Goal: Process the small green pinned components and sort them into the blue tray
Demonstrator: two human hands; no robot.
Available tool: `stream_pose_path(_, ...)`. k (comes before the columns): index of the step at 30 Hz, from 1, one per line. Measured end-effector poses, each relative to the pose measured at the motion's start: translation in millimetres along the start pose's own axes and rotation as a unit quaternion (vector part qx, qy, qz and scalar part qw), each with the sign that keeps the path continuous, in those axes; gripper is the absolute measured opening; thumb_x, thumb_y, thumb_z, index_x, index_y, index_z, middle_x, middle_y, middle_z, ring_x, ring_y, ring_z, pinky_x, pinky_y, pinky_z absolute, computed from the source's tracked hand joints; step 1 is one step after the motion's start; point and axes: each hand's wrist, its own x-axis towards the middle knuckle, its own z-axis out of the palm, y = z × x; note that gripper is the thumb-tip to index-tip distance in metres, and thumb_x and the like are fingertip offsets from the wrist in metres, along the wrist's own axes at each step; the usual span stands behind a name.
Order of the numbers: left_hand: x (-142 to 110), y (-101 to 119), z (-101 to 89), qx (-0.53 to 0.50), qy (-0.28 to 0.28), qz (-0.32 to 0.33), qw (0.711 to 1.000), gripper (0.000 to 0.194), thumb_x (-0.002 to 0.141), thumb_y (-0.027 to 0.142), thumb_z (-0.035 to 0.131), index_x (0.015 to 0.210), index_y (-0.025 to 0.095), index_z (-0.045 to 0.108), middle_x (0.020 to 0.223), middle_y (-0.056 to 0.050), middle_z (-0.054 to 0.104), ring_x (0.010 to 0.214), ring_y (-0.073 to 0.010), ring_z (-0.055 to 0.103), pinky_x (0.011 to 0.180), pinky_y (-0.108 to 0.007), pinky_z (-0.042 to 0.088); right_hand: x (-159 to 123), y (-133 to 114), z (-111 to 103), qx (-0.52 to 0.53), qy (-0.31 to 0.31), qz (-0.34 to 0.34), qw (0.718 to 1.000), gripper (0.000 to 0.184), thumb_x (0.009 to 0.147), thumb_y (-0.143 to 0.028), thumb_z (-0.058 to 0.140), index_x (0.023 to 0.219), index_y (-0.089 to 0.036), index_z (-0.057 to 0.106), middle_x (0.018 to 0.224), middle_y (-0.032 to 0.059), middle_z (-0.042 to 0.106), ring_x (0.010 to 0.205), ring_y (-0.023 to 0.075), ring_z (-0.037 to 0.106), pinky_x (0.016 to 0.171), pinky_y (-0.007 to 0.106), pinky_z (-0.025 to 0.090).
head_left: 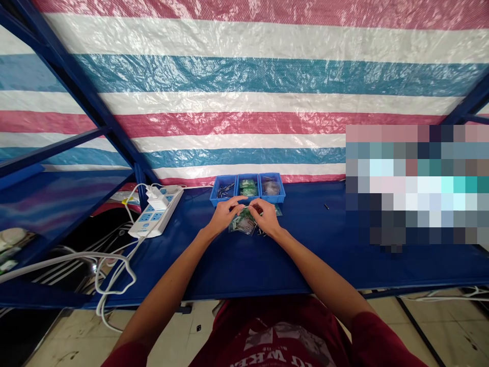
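My left hand [224, 215] and my right hand [266, 217] meet over the blue table, both with thumb and forefinger pinched together. A small pale thing shows between the fingertips, too small to name. Below them lies a pile of clear and green plastic packets [244, 224]. A few thin metallic pieces [261, 232] stick out beside the right hand. Just behind stand three joined blue bins: the left bin [216, 194] holds dark slim metal pieces, the middle one green packets [248, 187], and the right one clear packets [271, 187].
A white power strip [156, 216] with a plugged-in adapter [157, 199] sits on the left, its white cables [114, 270] looping over the table edge. One small dark piece [326, 206] lies to the right. Blue frame posts [110, 127] and a striped sheet [244, 76] enclose the table [305, 255].
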Motion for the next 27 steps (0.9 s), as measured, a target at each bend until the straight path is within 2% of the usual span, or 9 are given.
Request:
stream_pose_path(4, -1.9, 1.0, 3.0, -0.022, 0.007, -0.003, 1.000, 0.040, 0.090, 0.043, 0.050, 0.118, 0.018, 0.064, 0.067, 0.000, 0.064, 0.063, -0.0154, 0.058, 0.067, -0.025, 0.046, -0.4, -0.1, -0.9, -0.007, 0.007, 0.013, 1.000, 0.023, 0.088, -0.036, 0.046, 0.080, -0.019, 0.060, 0.069, 0.0010, 0.059, 0.058, 0.0143, 0.052, 0.059, 0.026, 0.042)
stream_pose_path(7, -1.0, 2.7, 2.8, -0.008, 0.051, 0.000, 0.999, 0.036, 0.090, 0.041, 0.051, 0.113, 0.019, 0.066, 0.077, -0.003, 0.069, 0.070, -0.0171, 0.062, 0.073, -0.026, 0.048, 0.1, 0.9, -1.7, -0.019, 0.022, 0.017, 0.999, 0.025, 0.091, -0.036, 0.042, 0.089, -0.019, 0.062, 0.068, 0.0008, 0.060, 0.059, 0.0152, 0.053, 0.061, 0.027, 0.041)
stream_pose_path(11, 15.3, 0.4, -8.7, 0.089, 0.168, -0.006, 0.982, 0.030, 0.092, 0.038, 0.051, 0.107, 0.019, 0.068, 0.086, -0.005, 0.071, 0.074, -0.0183, 0.063, 0.078, -0.027, 0.046, 1.5, 1.4, -3.0, -0.030, 0.039, 0.020, 0.999, 0.026, 0.091, -0.034, 0.041, 0.094, -0.019, 0.062, 0.063, -0.0008, 0.055, 0.057, 0.0156, 0.051, 0.060, 0.027, 0.038)
stream_pose_path(13, 29.1, -3.2, -16.8, 0.146, 0.191, -0.024, 0.970, 0.029, 0.092, 0.036, 0.050, 0.108, 0.019, 0.067, 0.086, -0.007, 0.071, 0.079, -0.0210, 0.064, 0.080, -0.029, 0.044, 2.2, 1.4, -3.5, -0.033, 0.044, 0.020, 0.998, 0.025, 0.091, -0.033, 0.042, 0.093, -0.018, 0.062, 0.061, -0.0011, 0.054, 0.056, 0.0155, 0.050, 0.059, 0.027, 0.038)
stream_pose_path(15, 41.5, -6.5, -22.1, 0.208, 0.191, -0.060, 0.957, 0.029, 0.092, 0.033, 0.051, 0.112, 0.017, 0.065, 0.086, -0.010, 0.070, 0.085, -0.0259, 0.064, 0.082, -0.033, 0.042, 2.8, 1.6, -4.0, -0.038, 0.047, 0.022, 0.998, 0.024, 0.090, -0.031, 0.042, 0.092, -0.018, 0.063, 0.062, -0.0007, 0.056, 0.056, 0.0156, 0.051, 0.059, 0.027, 0.038)
stream_pose_path(18, 48.5, -7.0, -20.9, 0.274, 0.159, -0.061, 0.947, 0.030, 0.091, 0.029, 0.050, 0.114, 0.015, 0.062, 0.099, -0.016, 0.067, 0.097, -0.0311, 0.061, 0.085, -0.036, 0.040, 3.9, 3.3, -4.3, -0.050, 0.044, 0.029, 0.997, 0.023, 0.089, -0.029, 0.043, 0.090, -0.019, 0.063, 0.065, 0.0003, 0.059, 0.058, 0.0158, 0.052, 0.061, 0.027, 0.039)
stream_pose_path(20, 44.5, -4.1, -16.3, 0.290, 0.113, -0.034, 0.950, 0.027, 0.092, 0.029, 0.047, 0.108, 0.015, 0.064, 0.102, -0.015, 0.066, 0.095, -0.0293, 0.060, 0.082, -0.034, 0.040, 4.9, 5.6, -4.2, -0.062, 0.027, 0.035, 0.997, 0.021, 0.087, -0.028, 0.045, 0.088, -0.019, 0.064, 0.064, 0.0001, 0.059, 0.057, 0.0159, 0.053, 0.061, 0.027, 0.040)
stream_pose_path(24, 27.9, 3.1, -11.5, 0.270, -0.075, 0.002, 0.960, 0.024, 0.090, 0.038, 0.051, 0.086, 0.021, 0.067, 0.078, -0.005, 0.067, 0.071, -0.0211, 0.059, 0.064, -0.027, 0.037, 6.2, 10.3, -3.8, -0.093, 0.003, 0.044, 0.995, 0.018, 0.082, -0.026, 0.048, 0.086, -0.020, 0.064, 0.058, -0.0019, 0.055, 0.055, 0.0160, 0.051, 0.060, 0.027, 0.038)
stream_pose_path(27, 17.3, 5.2, -13.3, 0.255, -0.166, 0.015, 0.952, 0.029, 0.083, 0.049, 0.059, 0.081, 0.021, 0.067, 0.074, -0.002, 0.063, 0.067, -0.0195, 0.057, 0.059, -0.026, 0.033, 6.3, 10.2, -4.6, -0.100, 0.024, 0.051, 0.993, 0.020, 0.083, -0.026, 0.046, 0.086, -0.020, 0.064, 0.058, -0.0020, 0.055, 0.055, 0.0161, 0.051, 0.060, 0.027, 0.038)
